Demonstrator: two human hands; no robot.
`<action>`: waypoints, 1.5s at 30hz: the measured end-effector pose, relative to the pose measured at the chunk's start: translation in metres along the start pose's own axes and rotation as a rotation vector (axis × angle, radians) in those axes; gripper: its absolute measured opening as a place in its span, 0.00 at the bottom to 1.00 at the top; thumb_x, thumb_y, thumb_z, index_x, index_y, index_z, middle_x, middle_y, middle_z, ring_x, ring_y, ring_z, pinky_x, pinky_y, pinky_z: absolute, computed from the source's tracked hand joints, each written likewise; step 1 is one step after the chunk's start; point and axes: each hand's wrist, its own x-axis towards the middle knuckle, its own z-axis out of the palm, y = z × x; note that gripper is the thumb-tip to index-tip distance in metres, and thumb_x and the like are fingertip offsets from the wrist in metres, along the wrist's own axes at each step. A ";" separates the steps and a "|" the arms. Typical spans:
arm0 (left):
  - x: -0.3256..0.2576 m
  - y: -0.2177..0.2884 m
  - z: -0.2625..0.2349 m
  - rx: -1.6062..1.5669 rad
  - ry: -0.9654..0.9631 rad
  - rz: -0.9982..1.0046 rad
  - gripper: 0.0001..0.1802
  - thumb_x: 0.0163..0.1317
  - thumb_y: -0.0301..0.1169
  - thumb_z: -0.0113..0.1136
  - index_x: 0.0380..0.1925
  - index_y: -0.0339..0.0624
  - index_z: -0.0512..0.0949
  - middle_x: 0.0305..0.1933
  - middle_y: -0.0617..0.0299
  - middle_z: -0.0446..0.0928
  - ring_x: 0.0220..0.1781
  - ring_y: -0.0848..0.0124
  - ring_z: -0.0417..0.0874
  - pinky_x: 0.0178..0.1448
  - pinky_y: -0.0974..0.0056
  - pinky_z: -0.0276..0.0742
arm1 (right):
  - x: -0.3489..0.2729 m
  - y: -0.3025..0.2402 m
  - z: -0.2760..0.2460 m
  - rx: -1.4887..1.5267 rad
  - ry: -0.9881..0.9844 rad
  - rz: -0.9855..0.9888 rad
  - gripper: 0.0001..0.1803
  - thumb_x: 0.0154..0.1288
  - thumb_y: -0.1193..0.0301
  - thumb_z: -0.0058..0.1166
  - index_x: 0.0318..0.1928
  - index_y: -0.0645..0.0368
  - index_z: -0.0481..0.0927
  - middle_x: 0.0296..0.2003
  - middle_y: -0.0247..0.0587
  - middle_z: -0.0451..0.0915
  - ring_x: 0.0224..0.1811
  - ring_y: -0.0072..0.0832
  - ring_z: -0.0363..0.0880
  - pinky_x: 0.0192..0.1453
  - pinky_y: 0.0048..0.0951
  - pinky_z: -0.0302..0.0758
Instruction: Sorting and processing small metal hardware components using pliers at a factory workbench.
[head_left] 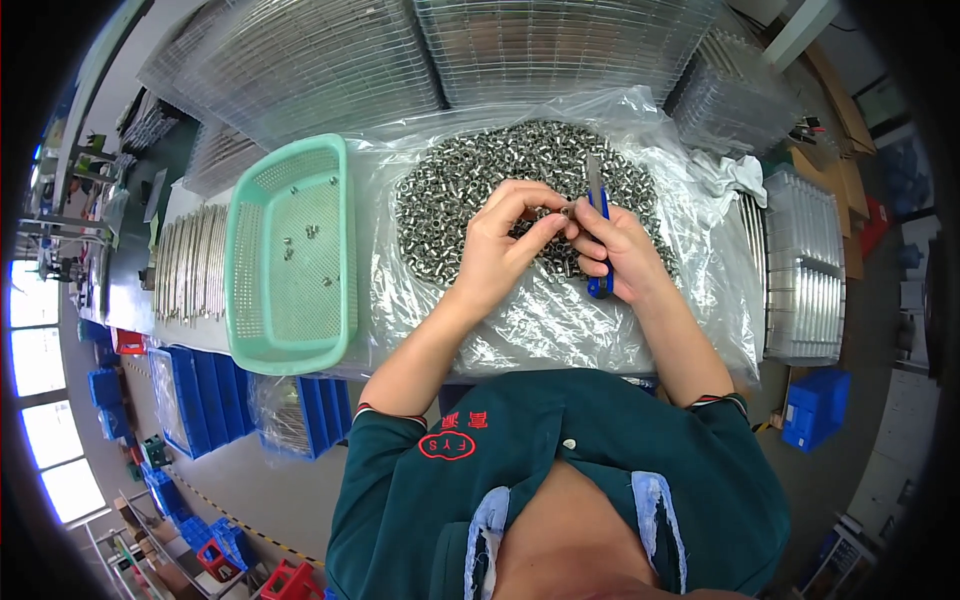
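Over a wide heap of small shiny metal ring-shaped parts (pixel 470 165), my two hands meet at the fingertips. My right hand (pixel 628 250) is closed around a blue utility knife (pixel 600 283), its blade pointing away from me. The thumb and fingers of my left hand (pixel 500 240) pinch one small metal part (pixel 566 211), which touches or nearly touches my right fingertips. Fingers partly cover that part, so its exact shape is hard to tell. To the left, a mint-green plastic basket (pixel 342 290) holds several small metal parts.
Clear plastic sheeting (pixel 440 335) lies under the heap. Stacked transparent trays (pixel 330 70) line the back, with more trays (pixel 803 270) at the right. Metal rods (pixel 190 265) lie left of the basket. A white glove (pixel 728 178) rests at the back right. Blue bins (pixel 200 400) stand below the table's left side.
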 end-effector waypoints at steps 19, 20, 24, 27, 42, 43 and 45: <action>0.001 -0.005 -0.008 -0.274 0.103 -0.249 0.09 0.59 0.26 0.54 0.40 0.38 0.76 0.39 0.65 0.77 0.37 0.80 0.75 0.43 0.75 0.70 | -0.010 -0.018 0.005 -1.340 0.268 -0.889 0.11 0.52 0.74 0.58 0.38 0.60 0.80 0.31 0.40 0.79 0.33 0.28 0.76 0.37 0.23 0.71; 0.001 -0.006 -0.008 -0.270 0.106 -0.249 0.09 0.58 0.26 0.55 0.39 0.39 0.76 0.39 0.65 0.77 0.36 0.80 0.75 0.42 0.75 0.70 | -0.010 -0.018 0.005 -1.345 0.253 -0.877 0.11 0.52 0.74 0.58 0.38 0.60 0.81 0.30 0.40 0.79 0.33 0.28 0.76 0.36 0.23 0.71; 0.002 -0.006 -0.008 -0.176 0.121 -0.175 0.08 0.57 0.26 0.56 0.37 0.38 0.77 0.37 0.64 0.77 0.35 0.78 0.75 0.41 0.74 0.70 | -0.011 -0.018 0.007 -1.366 0.250 -0.874 0.11 0.51 0.73 0.58 0.38 0.60 0.81 0.30 0.39 0.79 0.32 0.27 0.76 0.35 0.23 0.71; 0.003 -0.003 -0.009 0.024 0.116 -0.066 0.07 0.56 0.26 0.57 0.36 0.38 0.78 0.35 0.63 0.77 0.34 0.78 0.75 0.40 0.73 0.70 | -0.010 -0.017 0.008 -1.419 0.287 -0.895 0.11 0.50 0.72 0.59 0.37 0.58 0.81 0.30 0.38 0.79 0.32 0.28 0.76 0.34 0.24 0.71; 0.005 -0.011 -0.017 -0.782 -0.002 -0.612 0.12 0.60 0.29 0.53 0.42 0.34 0.75 0.36 0.60 0.78 0.39 0.75 0.77 0.41 0.73 0.72 | -0.007 -0.014 0.009 -1.344 0.458 -1.132 0.09 0.49 0.70 0.60 0.34 0.53 0.81 0.29 0.33 0.78 0.30 0.25 0.76 0.32 0.21 0.72; 0.005 -0.013 -0.018 -0.823 -0.009 -0.621 0.13 0.60 0.30 0.53 0.42 0.34 0.75 0.36 0.60 0.78 0.38 0.75 0.78 0.41 0.73 0.72 | -0.007 -0.012 0.008 -1.259 0.427 -1.023 0.10 0.51 0.70 0.59 0.36 0.54 0.80 0.29 0.33 0.78 0.29 0.23 0.75 0.31 0.20 0.71; 0.005 -0.013 -0.018 -0.869 -0.023 -0.629 0.13 0.60 0.30 0.53 0.43 0.34 0.74 0.36 0.60 0.78 0.38 0.74 0.78 0.42 0.73 0.73 | -0.008 -0.009 0.007 -1.178 0.404 -0.914 0.10 0.54 0.70 0.58 0.39 0.56 0.80 0.29 0.33 0.78 0.29 0.21 0.75 0.31 0.18 0.70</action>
